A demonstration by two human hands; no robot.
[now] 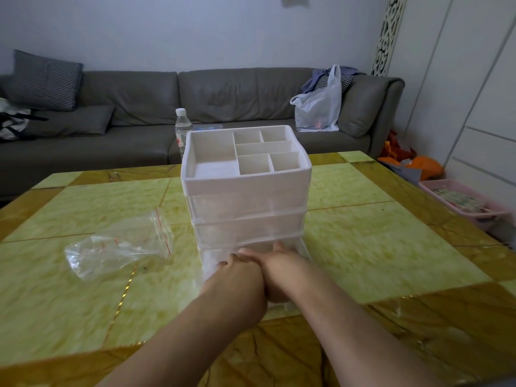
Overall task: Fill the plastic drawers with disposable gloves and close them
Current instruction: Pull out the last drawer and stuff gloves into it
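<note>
A grey sofa [223,107] runs along the far wall, carrying a striped cushion [46,79] at its left end and a white plastic carrier bag [319,107] towards its right; in front of it lies the surface [377,233], tiled in green and amber marble pattern; a pink basket [463,202] sits on the floor off its right edge. At the middle of the surface stands the white plastic drawer unit [245,196], its top an open tray split into compartments, with translucent drawers stacked beneath; the bottom drawer [212,261] is pulled out towards the person. A crumpled clear zip bag [117,250] with a red seal line lies on the surface just left of the unit; a clear water bottle [183,127] with a white cap stands behind the unit. The left hand [237,275] and right hand [279,269] are side by side, touching each other, reaching into the open bottom drawer with fingers pointing forward; motion blur hides whether they hold gloves, so I cannot tell their grip.
</note>
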